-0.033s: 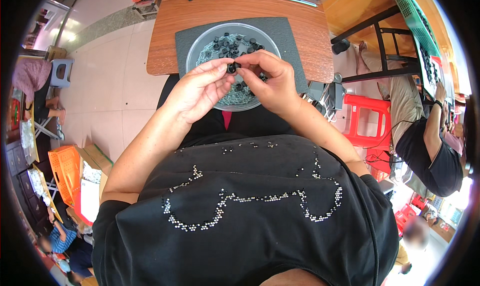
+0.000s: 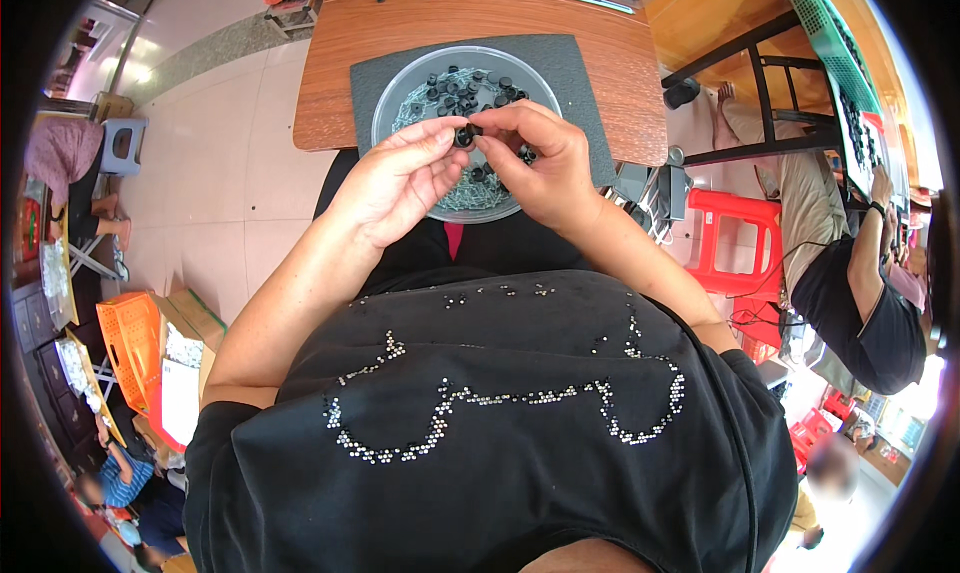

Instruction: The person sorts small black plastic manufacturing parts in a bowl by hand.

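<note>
Right now the black part (image 2: pixel 462 136) is up between your fingertips, above the middle of the bowl (image 2: pixel 378 123); it is too small to tell whether it is one piece or two set together. Your left hand (image 2: pixel 405 173) pinches it from the left between thumb and forefinger, the other fingers loosely curled below with the palm partly turned up. Your right hand (image 2: pixel 540 163) grips it from the other side with thumb and fingertips, its back toward you, so both of you meet at the same small thing. Below your hands, the round, clear bowl holds many thin, pale pieces (image 2: pixel 465 201), with black caps (image 2: pixel 460 103) scattered over them, mostly toward the far side. The bowl sits on a dark mat (image 2: pixel 590 123), and its near side reaches past the edge of the brown table (image 2: pixel 480 18), over your lap. At the table's far edge lie a few more loose caps and a pale blue stick (image 2: pixel 598 1). Your black shirt (image 2: pixel 480 493), trimmed with shiny studs, fills the lower view. To your right stands a red stool (image 2: pixel 735 238), with a co-worker (image 2: pixel 865 313) in black beyond it; to your left stands an orange crate (image 2: pixel 130 343).
</note>
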Available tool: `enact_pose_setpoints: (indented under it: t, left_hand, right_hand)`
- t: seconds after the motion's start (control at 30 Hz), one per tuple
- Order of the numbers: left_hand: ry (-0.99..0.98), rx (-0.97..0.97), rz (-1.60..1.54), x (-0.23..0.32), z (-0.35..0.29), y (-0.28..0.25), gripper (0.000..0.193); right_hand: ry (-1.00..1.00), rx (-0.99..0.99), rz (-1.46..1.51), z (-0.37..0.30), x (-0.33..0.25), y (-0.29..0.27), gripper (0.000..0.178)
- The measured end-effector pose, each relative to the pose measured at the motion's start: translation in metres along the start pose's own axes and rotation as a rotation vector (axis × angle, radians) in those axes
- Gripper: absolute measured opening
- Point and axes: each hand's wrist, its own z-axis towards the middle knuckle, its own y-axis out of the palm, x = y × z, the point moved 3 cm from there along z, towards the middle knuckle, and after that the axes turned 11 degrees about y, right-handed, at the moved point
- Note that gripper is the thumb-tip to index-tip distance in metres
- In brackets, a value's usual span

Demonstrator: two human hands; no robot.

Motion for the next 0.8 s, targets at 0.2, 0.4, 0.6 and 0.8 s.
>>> enact_pose_setpoints:
  t: [0.2,0.4,0.6,0.8]
  left_hand:
    - [0.018,0.025,0.023,0.0033,0.0010,0.0070,0.027]
    - [-0.013,-0.013,-0.066,0.0031,0.0019,-0.0005,0.028]
    - [-0.017,-0.013,-0.047,0.0026,0.0026,0.0000,0.028]
    - [0.008,0.007,-0.008,0.0030,0.0013,0.0048,0.027]
  right_hand:
    - [-0.163,0.072,-0.145,-0.0010,-0.0078,-0.0023,0.017]
    - [-0.172,0.068,-0.138,-0.0025,-0.0115,-0.0017,0.019]
    - [-0.173,0.057,-0.138,-0.0022,-0.0129,-0.0024,0.019]
    - [-0.179,0.060,-0.144,-0.0022,-0.0134,-0.0014,0.018]
